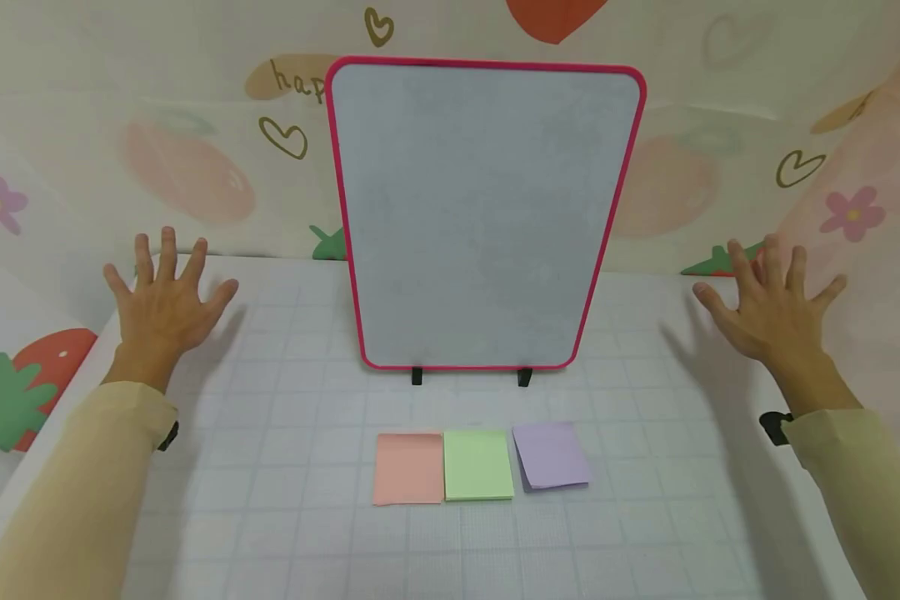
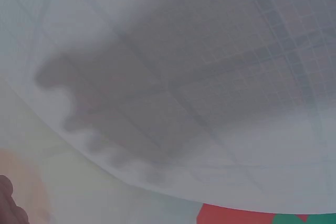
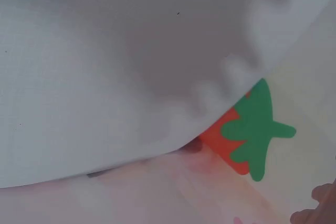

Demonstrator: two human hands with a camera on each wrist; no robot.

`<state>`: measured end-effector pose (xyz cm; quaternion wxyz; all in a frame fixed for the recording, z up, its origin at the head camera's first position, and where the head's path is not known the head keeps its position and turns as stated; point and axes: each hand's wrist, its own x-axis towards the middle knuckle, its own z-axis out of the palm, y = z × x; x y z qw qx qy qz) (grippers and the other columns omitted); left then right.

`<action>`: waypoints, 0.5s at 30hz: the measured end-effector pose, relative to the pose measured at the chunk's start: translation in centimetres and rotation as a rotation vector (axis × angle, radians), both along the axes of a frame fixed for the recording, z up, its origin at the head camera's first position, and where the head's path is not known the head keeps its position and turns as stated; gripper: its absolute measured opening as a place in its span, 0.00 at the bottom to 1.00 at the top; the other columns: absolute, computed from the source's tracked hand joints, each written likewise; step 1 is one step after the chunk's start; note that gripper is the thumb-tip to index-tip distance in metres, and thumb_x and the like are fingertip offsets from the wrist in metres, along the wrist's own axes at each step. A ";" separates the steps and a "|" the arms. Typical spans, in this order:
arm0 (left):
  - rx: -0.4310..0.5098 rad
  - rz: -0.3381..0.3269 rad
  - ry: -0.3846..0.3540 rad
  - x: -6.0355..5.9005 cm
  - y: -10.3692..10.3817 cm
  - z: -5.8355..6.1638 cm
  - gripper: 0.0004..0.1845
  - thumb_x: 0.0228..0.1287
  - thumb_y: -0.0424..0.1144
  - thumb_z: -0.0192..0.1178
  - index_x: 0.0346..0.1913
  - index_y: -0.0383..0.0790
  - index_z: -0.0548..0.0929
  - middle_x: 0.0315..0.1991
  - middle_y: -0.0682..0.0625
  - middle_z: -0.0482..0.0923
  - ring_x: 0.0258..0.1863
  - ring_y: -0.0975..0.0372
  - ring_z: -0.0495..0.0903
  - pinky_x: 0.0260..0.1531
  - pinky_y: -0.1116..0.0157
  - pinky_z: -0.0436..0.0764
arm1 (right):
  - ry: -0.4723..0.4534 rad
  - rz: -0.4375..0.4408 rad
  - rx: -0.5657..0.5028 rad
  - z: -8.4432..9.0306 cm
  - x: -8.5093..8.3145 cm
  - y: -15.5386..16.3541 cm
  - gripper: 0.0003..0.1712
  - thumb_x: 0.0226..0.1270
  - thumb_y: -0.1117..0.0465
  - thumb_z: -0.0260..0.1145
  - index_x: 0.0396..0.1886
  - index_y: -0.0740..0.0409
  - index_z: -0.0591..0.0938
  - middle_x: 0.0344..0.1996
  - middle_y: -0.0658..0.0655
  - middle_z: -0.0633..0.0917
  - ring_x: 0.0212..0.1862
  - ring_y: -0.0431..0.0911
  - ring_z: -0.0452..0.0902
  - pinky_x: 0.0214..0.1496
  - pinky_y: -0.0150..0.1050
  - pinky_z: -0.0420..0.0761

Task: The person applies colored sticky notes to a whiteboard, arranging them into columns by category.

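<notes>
My left hand (image 1: pixel 163 302) and right hand (image 1: pixel 772 310) hover palm-down with fingers spread wide, holding nothing, one on each side of the whiteboard (image 1: pixel 483 212). The whiteboard is a smooth grey rounded rectangle with a pink rim, upright on the gridded surface (image 1: pixel 285 433). In front of it lie three square paper pads: pink (image 1: pixel 408 468), green (image 1: pixel 477 465), and purple (image 1: pixel 550 456) with curling sheets. Both wrist views are blurred.

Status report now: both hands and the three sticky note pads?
Left hand and right hand open, holding nothing. Pink, green, purple sticky note pads untouched before pink-framed whiteboard. Nothing between.
</notes>
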<state>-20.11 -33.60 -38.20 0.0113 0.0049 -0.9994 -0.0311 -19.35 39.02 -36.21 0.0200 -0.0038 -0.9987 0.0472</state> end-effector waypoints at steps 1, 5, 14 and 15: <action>-0.003 -0.001 -0.002 0.0 0.0 0.0 0.44 0.73 0.68 0.30 0.80 0.43 0.41 0.77 0.35 0.19 0.74 0.39 0.17 0.60 0.26 0.26 | 0.004 0.002 0.003 0.0 0.0 -0.1 0.51 0.69 0.24 0.38 0.82 0.45 0.40 0.76 0.72 0.33 0.74 0.72 0.19 0.54 0.81 0.17; -0.009 -0.004 -0.002 0.0 0.1 0.0 0.44 0.72 0.68 0.30 0.80 0.43 0.41 0.77 0.35 0.20 0.74 0.39 0.17 0.60 0.26 0.26 | 0.013 0.010 0.019 0.0 0.0 -0.4 0.50 0.69 0.24 0.38 0.82 0.44 0.40 0.76 0.72 0.33 0.74 0.72 0.20 0.54 0.81 0.18; -0.037 -0.032 0.051 0.5 0.6 0.4 0.44 0.71 0.69 0.32 0.81 0.46 0.42 0.79 0.38 0.23 0.75 0.41 0.19 0.62 0.28 0.26 | 0.025 0.032 0.041 0.1 0.6 -1.2 0.49 0.70 0.25 0.37 0.82 0.43 0.42 0.77 0.70 0.33 0.75 0.71 0.22 0.56 0.80 0.18; -0.046 -0.039 0.056 0.6 0.7 0.5 0.44 0.71 0.69 0.32 0.81 0.47 0.42 0.79 0.39 0.23 0.75 0.42 0.19 0.62 0.28 0.26 | 0.027 0.034 0.042 0.2 0.7 -1.3 0.49 0.70 0.25 0.37 0.82 0.43 0.42 0.78 0.69 0.33 0.75 0.71 0.22 0.56 0.80 0.18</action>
